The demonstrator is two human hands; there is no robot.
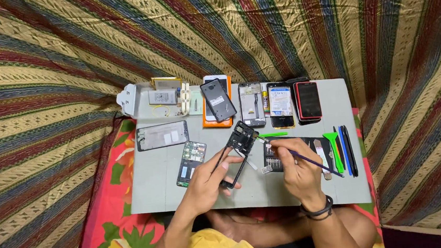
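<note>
Now left hand (207, 181) grips phone frame (237, 151); right hand (298, 169) brushes (299, 157) it.

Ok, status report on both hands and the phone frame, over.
Left hand grips black phone frame, tilted above grey mat. Right hand holds thin brush, tip at frame's top. Nothing blocking.

The phone frame (237, 151) looks like matt black plastic with bare circuit parts at its far end. The thin brush (307, 159) has a glossy purple handle. The work mat (151, 182) is smooth, matt grey. Far phones (308, 100) show glossy glass. The backdrop cloth (42, 59) is woven, striped, slightly rough.
</note>
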